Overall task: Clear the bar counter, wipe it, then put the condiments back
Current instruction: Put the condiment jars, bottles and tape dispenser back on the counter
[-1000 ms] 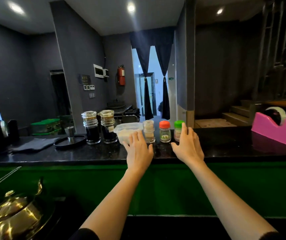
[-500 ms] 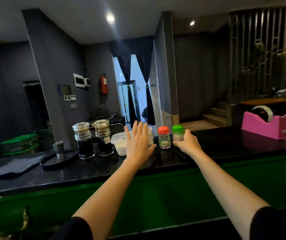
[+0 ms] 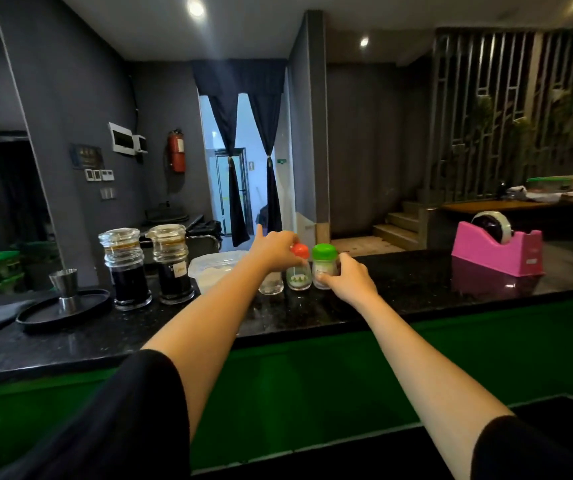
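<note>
Person reaches for three small shakers standing mid bar counter [image 3: 416, 285], clearing likely just starting
Right hand [image 3: 347, 280] wraps the glass body of the green-capped shaker [image 3: 324, 258]; left hand [image 3: 273, 252] lies over the tops of the red-capped shaker [image 3: 298, 278] and the clear shaker [image 3: 271, 284], real grip cannot be told. Shakers look light, hard, smooth glass, breakable, so best held round the body, not the cap. Counter is glossy black stone, likely slippery; sauce jars [image 3: 129, 271], tub [image 3: 208, 268] and tray [image 3: 63, 311] to the left, pink tape dispenser [image 3: 496, 251] to the right, dim grey room
</note>
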